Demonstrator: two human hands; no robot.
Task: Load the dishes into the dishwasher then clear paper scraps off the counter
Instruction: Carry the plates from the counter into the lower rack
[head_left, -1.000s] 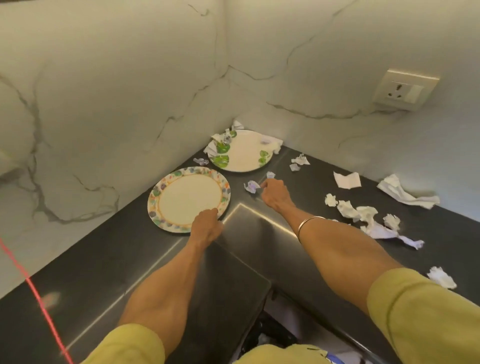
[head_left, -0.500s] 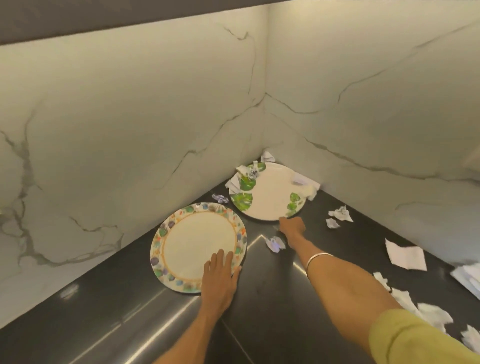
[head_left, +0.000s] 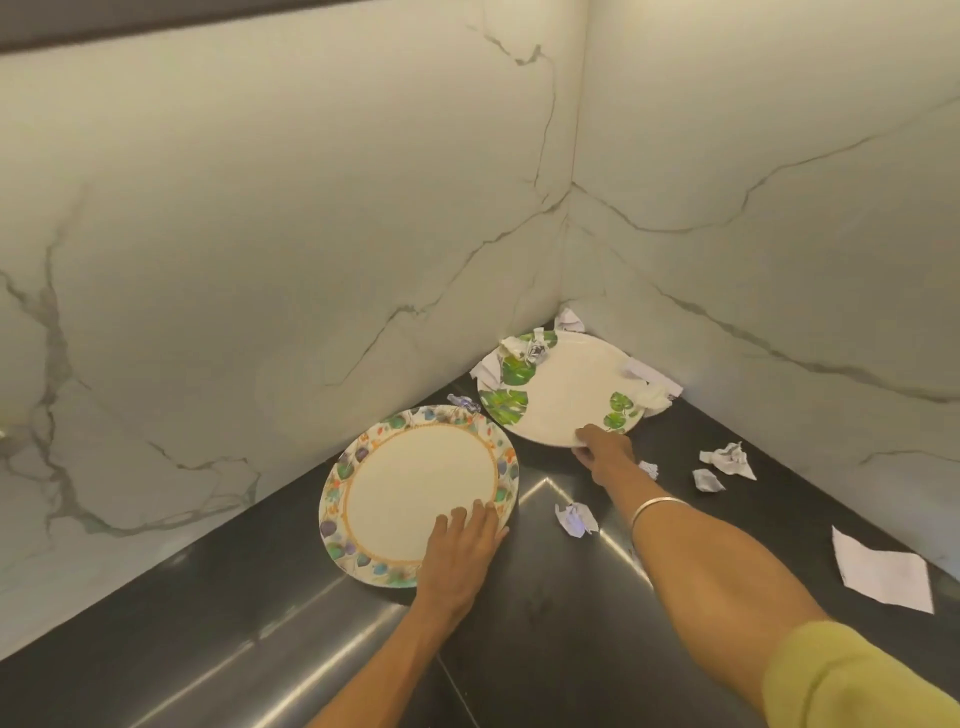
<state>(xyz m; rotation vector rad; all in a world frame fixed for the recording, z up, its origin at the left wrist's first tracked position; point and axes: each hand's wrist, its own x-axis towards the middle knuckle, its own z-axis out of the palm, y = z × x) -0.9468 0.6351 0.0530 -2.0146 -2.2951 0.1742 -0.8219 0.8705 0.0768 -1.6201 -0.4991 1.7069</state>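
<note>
1. Change vs 0.5 s ago: right hand (head_left: 605, 451) was just short of the leaf plate (head_left: 563, 389); now its fingers curl under the near rim w/ thumb on top. Grip pinched on the rim. Plate sits about where it was, deep in the corner of the tabletop (head_left: 519, 649).
2. Left hand (head_left: 460, 545): barely changed. Fingers lie straight and flat on the near-right rim of the floral plate (head_left: 418, 493), pressing, not curled round it. Plate hasn't shifted.
3. Meaning, as I read it: dish step is just starting. Both plates are in hand contact and neither looks lifted. Scrap clearing not begun.
4. Watch: crumpled scraps sit on the leaf plate's far-left rim (head_left: 524, 351) and right rim (head_left: 652, 397). Tilting it would prob. tip them off.
5. More paper: crumpled scrap (head_left: 574, 518) between the arms, two more (head_left: 727, 457) to the right, flat sheet (head_left: 880, 571) far right, small one (head_left: 462, 401) at the floral plate's far edge.
6. Orientation: both plates face up, flat or nearly so. They're round, so no true long axis; they only look oval from this angle. Leaf plate's printed leaves sit on its left and near-right rim. The two plates line up diagonally, floral near-left, leaf far-right toward the corner, close together, maybe just apart.
7. Dishwasher: not in view.
</note>
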